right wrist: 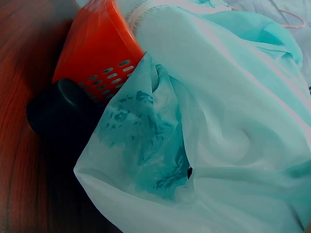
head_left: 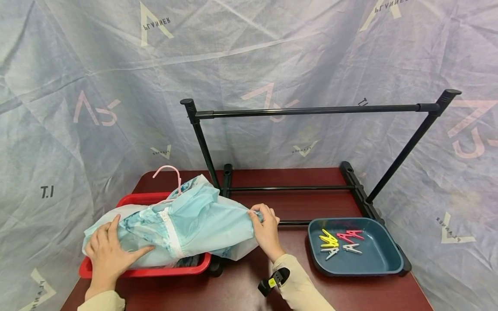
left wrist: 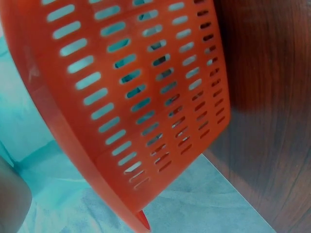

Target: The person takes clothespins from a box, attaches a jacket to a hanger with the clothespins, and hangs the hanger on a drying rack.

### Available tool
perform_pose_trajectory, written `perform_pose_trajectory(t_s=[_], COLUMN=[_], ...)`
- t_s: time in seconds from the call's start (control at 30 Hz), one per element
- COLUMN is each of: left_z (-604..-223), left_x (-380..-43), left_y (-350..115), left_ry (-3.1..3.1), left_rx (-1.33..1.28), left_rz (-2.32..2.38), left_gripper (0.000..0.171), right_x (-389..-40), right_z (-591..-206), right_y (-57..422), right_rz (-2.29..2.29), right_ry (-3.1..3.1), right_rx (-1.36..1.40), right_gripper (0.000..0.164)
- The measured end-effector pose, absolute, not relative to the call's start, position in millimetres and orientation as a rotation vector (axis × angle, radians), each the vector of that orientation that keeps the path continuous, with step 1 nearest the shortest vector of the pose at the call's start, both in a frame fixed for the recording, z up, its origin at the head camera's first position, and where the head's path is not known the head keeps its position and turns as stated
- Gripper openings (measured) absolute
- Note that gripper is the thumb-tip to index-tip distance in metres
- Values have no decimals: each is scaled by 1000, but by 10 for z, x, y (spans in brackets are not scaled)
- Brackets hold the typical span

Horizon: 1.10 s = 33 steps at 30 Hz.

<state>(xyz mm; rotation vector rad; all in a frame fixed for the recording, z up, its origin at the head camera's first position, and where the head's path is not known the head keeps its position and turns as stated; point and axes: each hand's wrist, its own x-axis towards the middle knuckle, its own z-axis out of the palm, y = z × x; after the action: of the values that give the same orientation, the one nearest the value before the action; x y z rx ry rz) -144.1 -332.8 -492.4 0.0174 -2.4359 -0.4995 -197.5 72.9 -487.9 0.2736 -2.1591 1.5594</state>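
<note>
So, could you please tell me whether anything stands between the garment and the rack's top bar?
Nothing visible does; the left post rises just behind the garment, up to the top bar.

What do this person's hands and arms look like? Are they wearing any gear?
The left hand and right hand wear no gloves. The left sleeve and right sleeve are plain pale cream. A small black device with a yellow label sits at the right cuff; I see no cable.

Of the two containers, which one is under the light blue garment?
The slotted red plastic basket, partly covered by the garment; the dark blue rectangular tray holds yellow, pink and white clips.
</note>
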Motion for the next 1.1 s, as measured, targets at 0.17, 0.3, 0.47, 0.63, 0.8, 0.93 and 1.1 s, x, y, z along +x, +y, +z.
perform_pose_trajectory(t_s=[0.17, 0.3, 0.47, 0.63, 0.8, 0.93, 1.1], left_z=[-4941, -4954, -4958, -4968, -4993, -5010, -5016], left_x=[-1443, -1445, -1445, -1455, -1478, -1494, -1502], left_y=[-3339, -3332, -3323, -3309, -3298, -3290, -3287], left_ry=[-2405, -2360, -2365, -2313, -2215, -2183, -2158], left_rx=[-13, -42, -28, -34, -58, -56, -50], left_rz=[-495, -479, -470, -453, -428, -422, -415], left_gripper=[133, 131, 130, 127, 122, 119, 115], right_x=[-1960, -1959, -1959, -1952, -1956, -1950, -1942], right_z=[-4866, -4863, -4854, -4853, -4874, -4880, -4884], right_y=[734, 738, 737, 735, 738, 744, 750], right_rz=[1568, 1572, 1565, 1579, 1576, 1576, 1588], right_ry=[-2147, -2137, -2136, -2141, -2143, -2139, -2138], right_rx=[279, 286, 278, 259, 254, 249, 237], right_gripper=[7, 9, 9, 9, 7, 6, 7])
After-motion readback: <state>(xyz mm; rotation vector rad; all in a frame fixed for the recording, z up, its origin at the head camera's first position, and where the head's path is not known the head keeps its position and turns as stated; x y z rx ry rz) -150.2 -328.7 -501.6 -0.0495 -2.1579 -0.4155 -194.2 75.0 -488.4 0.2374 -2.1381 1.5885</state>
